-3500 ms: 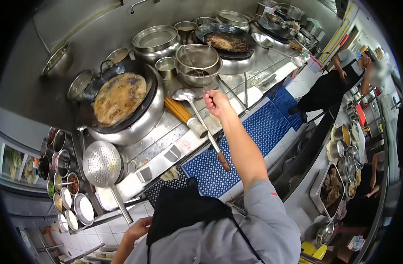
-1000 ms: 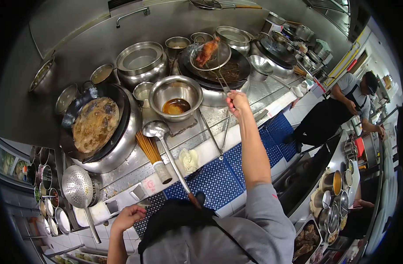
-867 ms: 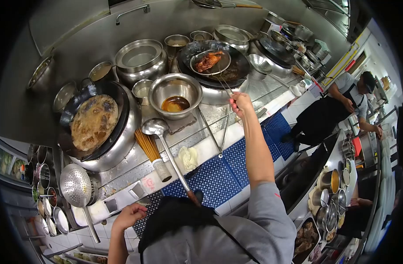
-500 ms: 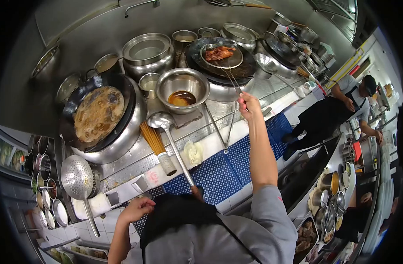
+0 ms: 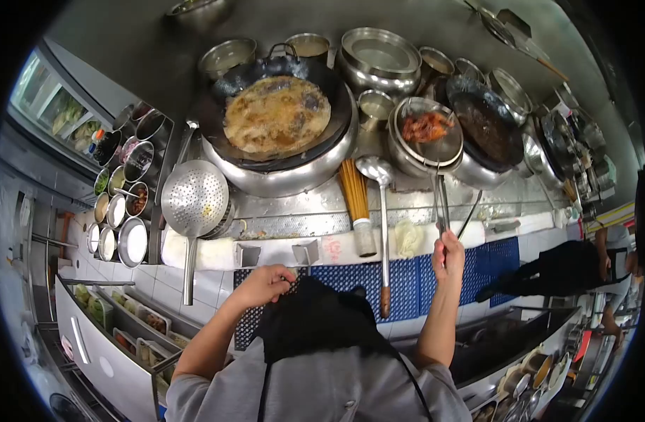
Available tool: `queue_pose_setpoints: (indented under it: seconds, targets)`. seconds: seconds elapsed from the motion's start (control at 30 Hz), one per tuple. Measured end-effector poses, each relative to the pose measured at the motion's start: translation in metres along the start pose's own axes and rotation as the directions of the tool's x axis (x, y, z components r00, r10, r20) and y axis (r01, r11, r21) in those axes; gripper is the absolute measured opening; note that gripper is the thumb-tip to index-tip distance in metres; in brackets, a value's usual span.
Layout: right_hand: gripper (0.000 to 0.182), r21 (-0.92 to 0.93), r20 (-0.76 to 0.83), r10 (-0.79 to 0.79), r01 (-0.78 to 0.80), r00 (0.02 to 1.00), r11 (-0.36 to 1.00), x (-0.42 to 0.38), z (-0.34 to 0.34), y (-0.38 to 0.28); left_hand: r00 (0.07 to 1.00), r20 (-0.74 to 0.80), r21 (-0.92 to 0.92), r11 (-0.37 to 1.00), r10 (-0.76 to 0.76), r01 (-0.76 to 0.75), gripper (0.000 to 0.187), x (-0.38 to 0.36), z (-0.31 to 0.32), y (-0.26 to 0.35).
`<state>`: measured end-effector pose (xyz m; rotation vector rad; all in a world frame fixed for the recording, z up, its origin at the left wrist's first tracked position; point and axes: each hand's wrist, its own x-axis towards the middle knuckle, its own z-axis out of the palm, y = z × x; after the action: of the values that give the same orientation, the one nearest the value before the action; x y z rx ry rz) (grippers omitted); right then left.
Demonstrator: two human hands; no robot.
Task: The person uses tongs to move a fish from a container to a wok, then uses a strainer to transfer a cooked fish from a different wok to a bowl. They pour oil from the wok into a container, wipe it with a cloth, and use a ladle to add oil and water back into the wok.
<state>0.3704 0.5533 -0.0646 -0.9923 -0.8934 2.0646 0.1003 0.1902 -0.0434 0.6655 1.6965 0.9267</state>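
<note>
My right hand is closed round the handle of a wire strainer. Reddish-brown cooked meat lies in the strainer, which is over the steel bowl between the two woks. Near the front of my black apron, my left hand is closed, and I cannot make out whether it holds anything. To the left, brown oil foams in a large black wok.
A perforated ladle, a bamboo brush and a ladle lie along the counter's front. The second wok is at the right. Seasoning bowls stand left. A co-worker stands far right.
The strainer with the meat has moved from above the right wok to over the steel bowl. My view has turned left. My left hand stays near the apron.
</note>
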Motion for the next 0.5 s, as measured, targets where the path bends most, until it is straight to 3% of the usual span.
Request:
queue_pose_setpoints:
  seconds: [0.07,0.1,0.13,0.17,0.27,0.37,0.4,0.43,0.47,0.5]
  targets:
    - [0.004,0.051,0.007,0.041,-0.041,0.999,0.998,0.014,-0.005,0.006,0.999,0.004,0.058,0.998,0.040,-0.040,0.019,-0.003,-0.014,-0.009]
    - [0.006,0.122,-0.085,0.092,-0.081,0.992,0.989,0.017,0.000,0.004,0.998,0.019,0.088,0.994,0.057,-0.058,0.019,-0.004,-0.020,-0.013]
    - [0.007,0.087,-0.081,0.114,-0.107,0.990,0.990,0.014,0.006,-0.002,0.997,0.015,0.112,0.991,0.074,-0.075,0.021,-0.005,-0.025,-0.016]
    - [0.009,-0.007,-0.044,0.100,-0.101,0.994,0.995,0.005,0.018,-0.008,0.997,0.026,0.026,0.997,0.072,-0.073,0.020,-0.006,-0.027,-0.015]
    - [0.025,-0.155,-0.052,0.025,-0.033,0.998,0.987,-0.004,0.018,-0.003,0.986,0.028,0.113,0.980,0.163,-0.165,0.024,-0.011,-0.035,-0.014]
    - [0.061,-0.219,-0.099,0.029,-0.050,0.995,0.974,-0.039,0.017,-0.004,0.920,-0.032,0.166,0.910,0.390,-0.380,0.034,-0.042,-0.051,0.038]
    - [0.070,-0.235,-0.075,0.032,-0.049,0.997,0.971,-0.045,-0.001,-0.004,0.845,-0.112,0.287,0.831,0.524,-0.477,0.039,-0.066,-0.063,0.063]
    - [0.066,-0.213,-0.140,0.029,-0.059,0.990,0.975,-0.055,-0.010,-0.006,0.683,-0.204,0.541,0.662,0.702,-0.519,0.026,-0.100,-0.074,0.096]
    - [0.065,-0.207,-0.204,0.026,-0.069,0.979,0.976,-0.063,-0.022,-0.006,0.290,-0.317,0.777,0.423,0.903,-0.466,0.020,-0.126,-0.068,0.135]
    - [0.063,-0.201,-0.258,0.012,-0.066,0.966,0.977,-0.067,-0.035,-0.010,0.077,-0.265,0.828,0.268,0.961,-0.494,0.020,-0.146,-0.071,0.162]
